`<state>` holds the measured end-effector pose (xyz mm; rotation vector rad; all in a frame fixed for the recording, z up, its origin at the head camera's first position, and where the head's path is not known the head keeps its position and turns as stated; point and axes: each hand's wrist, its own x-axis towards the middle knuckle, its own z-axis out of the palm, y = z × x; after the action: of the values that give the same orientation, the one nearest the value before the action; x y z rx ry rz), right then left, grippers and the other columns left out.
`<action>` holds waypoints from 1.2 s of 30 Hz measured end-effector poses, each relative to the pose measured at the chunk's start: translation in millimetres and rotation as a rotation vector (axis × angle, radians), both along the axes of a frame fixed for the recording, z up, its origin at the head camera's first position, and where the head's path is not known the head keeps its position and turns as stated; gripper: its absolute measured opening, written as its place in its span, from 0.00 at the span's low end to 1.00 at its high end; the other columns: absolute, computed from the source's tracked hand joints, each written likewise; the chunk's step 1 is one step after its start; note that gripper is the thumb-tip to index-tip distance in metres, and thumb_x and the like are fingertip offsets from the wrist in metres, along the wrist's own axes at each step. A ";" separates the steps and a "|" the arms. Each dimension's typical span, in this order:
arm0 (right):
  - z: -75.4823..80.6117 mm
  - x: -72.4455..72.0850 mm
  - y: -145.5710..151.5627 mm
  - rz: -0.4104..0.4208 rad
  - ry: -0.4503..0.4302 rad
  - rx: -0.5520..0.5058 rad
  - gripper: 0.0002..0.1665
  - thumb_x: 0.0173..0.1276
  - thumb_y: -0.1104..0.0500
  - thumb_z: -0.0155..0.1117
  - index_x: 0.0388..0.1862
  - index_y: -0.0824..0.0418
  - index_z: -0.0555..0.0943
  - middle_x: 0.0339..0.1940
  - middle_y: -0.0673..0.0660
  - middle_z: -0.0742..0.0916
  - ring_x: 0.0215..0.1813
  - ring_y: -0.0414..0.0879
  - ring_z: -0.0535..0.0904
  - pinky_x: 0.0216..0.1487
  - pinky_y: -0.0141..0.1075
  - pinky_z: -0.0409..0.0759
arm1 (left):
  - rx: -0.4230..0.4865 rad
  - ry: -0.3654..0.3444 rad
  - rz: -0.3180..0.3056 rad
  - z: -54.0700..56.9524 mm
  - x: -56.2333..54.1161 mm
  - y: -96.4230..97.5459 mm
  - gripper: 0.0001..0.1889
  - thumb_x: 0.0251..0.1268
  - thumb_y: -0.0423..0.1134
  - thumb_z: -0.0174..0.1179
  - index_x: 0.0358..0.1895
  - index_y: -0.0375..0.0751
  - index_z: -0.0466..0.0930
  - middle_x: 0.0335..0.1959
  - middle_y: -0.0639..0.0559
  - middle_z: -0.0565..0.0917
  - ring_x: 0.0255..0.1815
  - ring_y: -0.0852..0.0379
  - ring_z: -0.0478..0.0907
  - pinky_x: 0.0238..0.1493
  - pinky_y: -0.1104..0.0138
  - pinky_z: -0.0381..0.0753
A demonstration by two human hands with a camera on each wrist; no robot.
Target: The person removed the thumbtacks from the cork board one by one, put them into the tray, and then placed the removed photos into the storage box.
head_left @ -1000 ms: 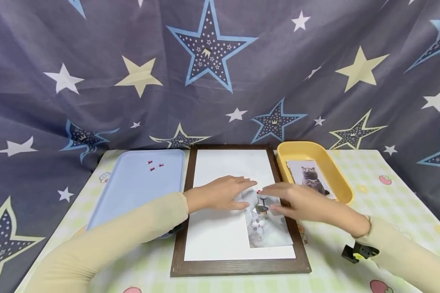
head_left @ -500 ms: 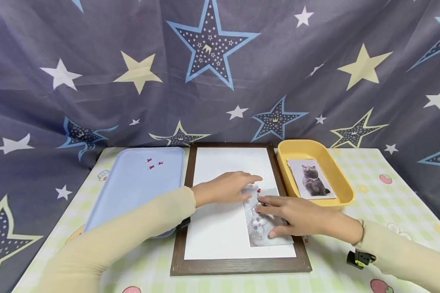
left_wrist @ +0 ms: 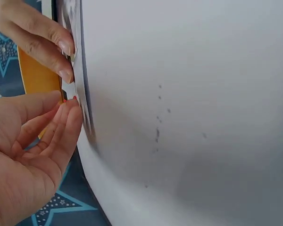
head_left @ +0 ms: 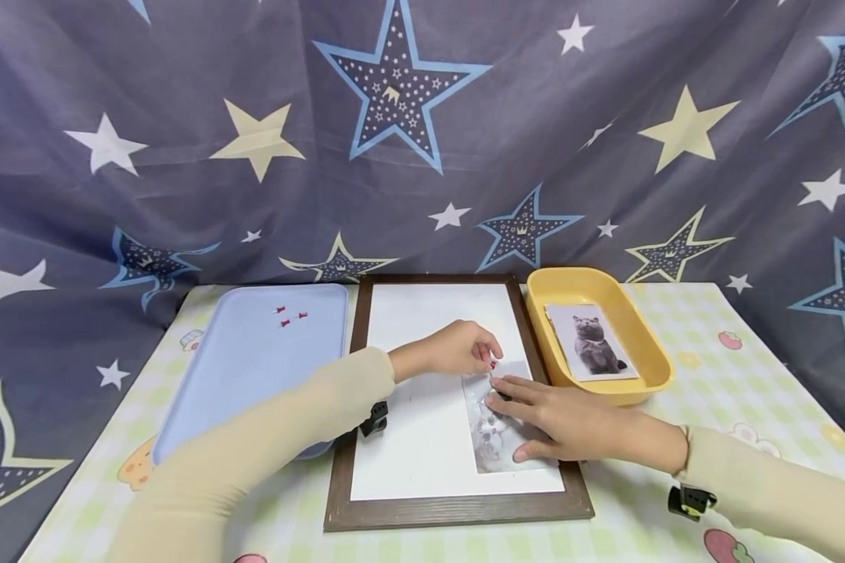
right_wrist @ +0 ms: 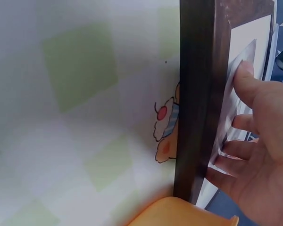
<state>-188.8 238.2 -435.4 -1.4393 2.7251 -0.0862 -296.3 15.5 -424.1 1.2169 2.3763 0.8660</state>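
A photo of a white cat (head_left: 484, 438) lies on the right part of the white framed board (head_left: 408, 461). At its top edge stands a red push pin (head_left: 493, 365). My left hand (head_left: 458, 348) pinches this pin between thumb and fingertips; in the left wrist view a bit of red shows between them. My right hand (head_left: 570, 422) rests on the photo with fingers spread and covers its right side. In the right wrist view the right thumb (right_wrist: 245, 89) and fingers lie against the photo's surface, beside the dark wooden frame (right_wrist: 198, 103).
To the left, a light blue tray (head_left: 253, 375) holds several loose red push pins (head_left: 285, 322). A yellow bin (head_left: 641, 344) at the right holds a stack of photos with a grey cat (head_left: 593, 344) on top. A starry curtain (head_left: 436, 94) hangs behind the checked tablecloth (head_left: 697, 375).
The right hand has come down from beside the pin onto the photo, its fingers spread. The left hand's fingers have moved right and closed around the push pin.
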 end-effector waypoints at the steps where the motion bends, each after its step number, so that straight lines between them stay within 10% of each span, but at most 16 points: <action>1: -0.6 -0.3 -0.2 0.002 0.004 -0.001 0.43 0.75 0.34 0.54 0.77 0.59 0.68 0.78 0.65 0.71 0.75 0.61 0.71 0.59 0.48 0.85 | 0.013 -0.025 0.011 -1.1 -1.1 0.6 0.12 0.62 0.24 0.63 0.49 0.31 0.86 0.36 0.44 0.89 0.34 0.62 0.81 0.40 0.79 0.80; 10: 0.6 -1.8 -1.1 0.004 0.026 -0.002 0.44 0.73 0.33 0.56 0.76 0.60 0.70 0.77 0.66 0.72 0.74 0.62 0.72 0.60 0.49 0.85 | 0.071 -0.213 0.097 -7.0 -7.7 5.9 0.08 0.60 0.24 0.63 0.41 0.31 0.88 0.33 0.43 0.90 0.25 0.66 0.80 0.30 0.77 0.82; 20: -0.2 -1.2 -2.8 -0.008 0.030 0.017 0.43 0.72 0.34 0.58 0.77 0.58 0.69 0.76 0.65 0.73 0.73 0.61 0.72 0.59 0.50 0.85 | 0.090 -0.463 0.174 -12.1 -12.0 3.4 0.08 0.63 0.27 0.64 0.45 0.29 0.86 0.33 0.46 0.89 0.29 0.66 0.81 0.41 0.72 0.87; 36: -2.4 -2.6 -3.6 -0.021 0.019 0.027 0.44 0.71 0.32 0.57 0.76 0.57 0.70 0.75 0.63 0.74 0.73 0.59 0.72 0.59 0.49 0.85 | 0.046 -0.493 0.157 -14.8 -18.8 5.0 0.07 0.60 0.27 0.66 0.41 0.31 0.85 0.25 0.57 0.85 0.27 0.66 0.81 0.38 0.75 0.85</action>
<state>-191.4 234.6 -437.8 -1.4121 2.7457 -0.0367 -315.2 20.5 -439.0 0.7270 2.0716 1.1249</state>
